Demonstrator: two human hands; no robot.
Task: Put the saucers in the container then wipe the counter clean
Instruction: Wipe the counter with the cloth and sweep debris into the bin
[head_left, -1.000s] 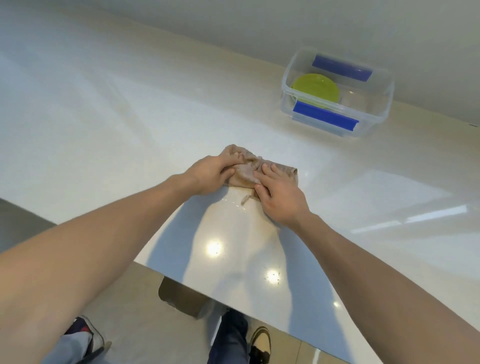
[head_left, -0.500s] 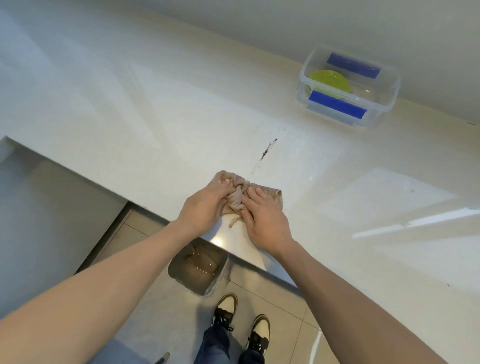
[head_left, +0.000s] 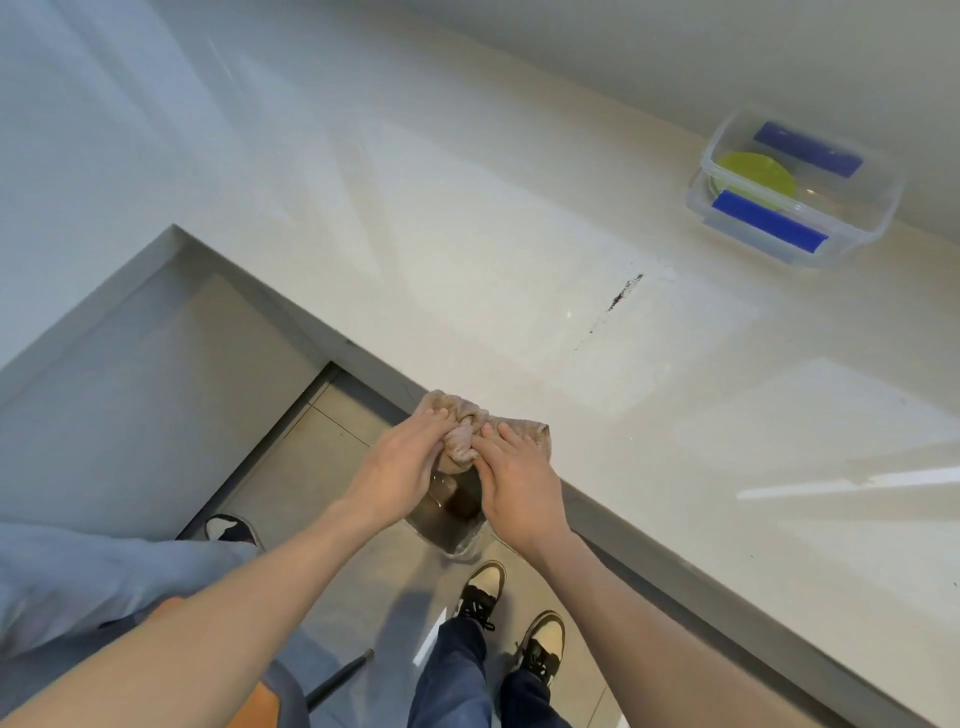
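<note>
Now | left hand (head_left: 402, 467), right hand (head_left: 511, 480) bunching cloth (head_left: 462, 441) | counter (head_left: 519, 260) edge

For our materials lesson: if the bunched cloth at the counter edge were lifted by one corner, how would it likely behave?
The cloth would probably hang limp: it is crumpled into soft folds under the left hand and right hand. It looks light, since fingertips alone bunch it. Pushed along the glossy counter, it would likely slide and crease rather than roll.
</note>
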